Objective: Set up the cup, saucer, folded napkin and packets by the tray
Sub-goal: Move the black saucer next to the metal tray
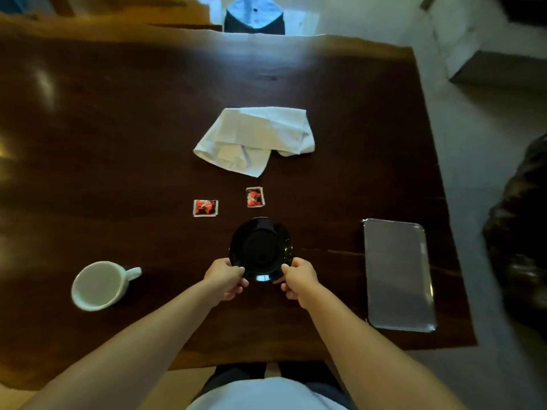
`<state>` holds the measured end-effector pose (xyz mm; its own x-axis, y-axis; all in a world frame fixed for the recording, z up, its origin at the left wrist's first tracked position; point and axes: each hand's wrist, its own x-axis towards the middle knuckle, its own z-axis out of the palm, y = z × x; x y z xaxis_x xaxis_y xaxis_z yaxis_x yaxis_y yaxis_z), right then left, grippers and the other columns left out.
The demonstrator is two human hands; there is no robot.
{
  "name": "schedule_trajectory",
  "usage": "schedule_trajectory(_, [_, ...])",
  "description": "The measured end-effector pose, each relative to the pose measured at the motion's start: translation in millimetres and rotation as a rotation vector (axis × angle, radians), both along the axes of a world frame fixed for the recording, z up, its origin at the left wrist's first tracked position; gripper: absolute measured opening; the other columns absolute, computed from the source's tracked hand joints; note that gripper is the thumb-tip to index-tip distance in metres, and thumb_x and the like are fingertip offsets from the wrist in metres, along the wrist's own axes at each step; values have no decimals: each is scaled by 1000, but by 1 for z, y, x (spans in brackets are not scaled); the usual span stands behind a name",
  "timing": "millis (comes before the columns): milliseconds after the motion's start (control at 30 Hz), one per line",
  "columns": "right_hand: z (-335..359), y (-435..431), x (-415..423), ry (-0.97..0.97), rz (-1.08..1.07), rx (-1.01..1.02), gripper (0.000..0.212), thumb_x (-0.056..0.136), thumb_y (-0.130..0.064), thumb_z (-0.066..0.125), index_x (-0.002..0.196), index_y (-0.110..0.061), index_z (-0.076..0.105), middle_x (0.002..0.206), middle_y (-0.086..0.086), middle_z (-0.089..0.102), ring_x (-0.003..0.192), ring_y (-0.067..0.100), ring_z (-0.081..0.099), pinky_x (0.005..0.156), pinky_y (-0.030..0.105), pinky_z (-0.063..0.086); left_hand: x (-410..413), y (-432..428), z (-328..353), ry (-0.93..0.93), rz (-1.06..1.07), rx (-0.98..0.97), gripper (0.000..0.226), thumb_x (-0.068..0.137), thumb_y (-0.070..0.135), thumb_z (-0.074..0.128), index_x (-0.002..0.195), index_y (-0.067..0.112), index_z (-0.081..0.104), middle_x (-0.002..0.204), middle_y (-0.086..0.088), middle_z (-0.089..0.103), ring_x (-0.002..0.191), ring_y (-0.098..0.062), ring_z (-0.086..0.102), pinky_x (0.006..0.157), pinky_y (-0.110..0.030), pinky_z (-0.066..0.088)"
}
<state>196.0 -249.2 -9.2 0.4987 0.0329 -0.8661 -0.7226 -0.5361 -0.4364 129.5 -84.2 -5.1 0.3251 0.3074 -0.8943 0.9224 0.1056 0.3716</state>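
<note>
Left hand [226,276] and right hand [297,278] gripping black saucer [260,247] near rim; fingertips hidden beneath; 2 packets [205,208] just beyond, print illegible.

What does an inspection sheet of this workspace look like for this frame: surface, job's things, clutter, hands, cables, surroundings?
Surface: dark polished wooden table, glossy with light reflections.
Job's things: black glossy round saucer at centre near edge; white ceramic cup to its left, upright, apparently empty; white cloth napkin farther back, rumpled, not neatly folded; two red-and-black square packets between napkin and saucer, apart; silver rectangular metal tray at right, bare.
Clutter: nothing seen.
Hands: left hand and right hand grip the saucer's near rim on either side.
Cables: nothing seen.
Surroundings: pale floor; blue-and-dark stool-like object beyond the far edge; dark object at right, unclear.
</note>
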Motion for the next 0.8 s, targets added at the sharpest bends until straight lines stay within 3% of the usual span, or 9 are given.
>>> schedule_trajectory(233, [3, -78, 15, -11, -87, -15, 19, 103, -20, 50, 122, -15, 53, 109, 16, 69, 59, 12, 53, 46, 23, 41, 32, -68, 12, -10, -117, -75, 6, 102, 18, 52, 102, 23, 56, 78, -7, 71, 57, -14, 58, 52, -26, 43])
schedule_trajectory(367, [1, -105, 15, -4, -150, -11, 9, 103, -21, 50, 108, -16, 56, 113, 18, 68, 60, 12, 54, 44, 22, 40, 42, -90, 9, -13, -184, -76, 8, 101, 17, 52, 104, 23, 56, 75, -6, 72, 52, -12, 56, 47, -25, 41])
schedule_trajectory(600, [-2, -137, 14, -10, -211, -22, 8, 104, -21, 49, 106, -15, 55, 89, 6, 65, 56, 9, 53, 44, 20, 40, 50, -119, 0, 6, -200, -89, 7, 101, 17, 53, 105, 20, 58, 71, -6, 72, 43, -11, 53, 41, -22, 38])
schedule_trajectory(800, [-12, -165, 19, 7, -232, -67, 35, 104, -22, 49, 137, -10, 48, 100, 12, 69, 60, 11, 53, 46, 22, 40, 58, -148, -9, 48, -198, -109, 10, 101, 16, 53, 108, 12, 59, 75, -9, 71, 44, -12, 51, 42, -23, 35])
